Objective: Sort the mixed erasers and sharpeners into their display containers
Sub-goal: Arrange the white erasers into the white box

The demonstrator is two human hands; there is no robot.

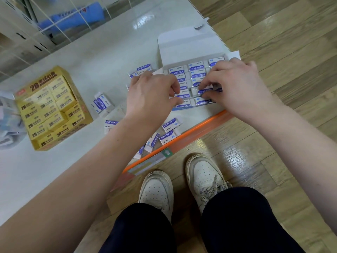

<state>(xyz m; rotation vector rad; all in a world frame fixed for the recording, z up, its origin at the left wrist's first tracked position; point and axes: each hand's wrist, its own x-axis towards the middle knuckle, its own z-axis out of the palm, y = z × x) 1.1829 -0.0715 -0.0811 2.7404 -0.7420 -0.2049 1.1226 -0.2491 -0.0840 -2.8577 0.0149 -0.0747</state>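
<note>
Starting at the left, what do we have on the white counter point(109, 57)?

We have a yellow box point(52, 108) packed with 2B erasers, well apart from the white display box point(182, 50).

And between them?

Our loose blue-and-white erasers point(101, 105) lie scattered on the counter, some beside our left forearm.

What is our left hand point(151, 95) doing?

Its fingers are curled, and the thumb and forefinger pinch a left-column eraser point(183, 96) inside the display box. The box lies open near the counter's orange edge strip point(200, 125).

And our right hand point(237, 88)?

It is curled too. Thumb and fingertips nip a middle-column eraser point(201, 91) in the same box, among rows of erasers laid label up.
</note>
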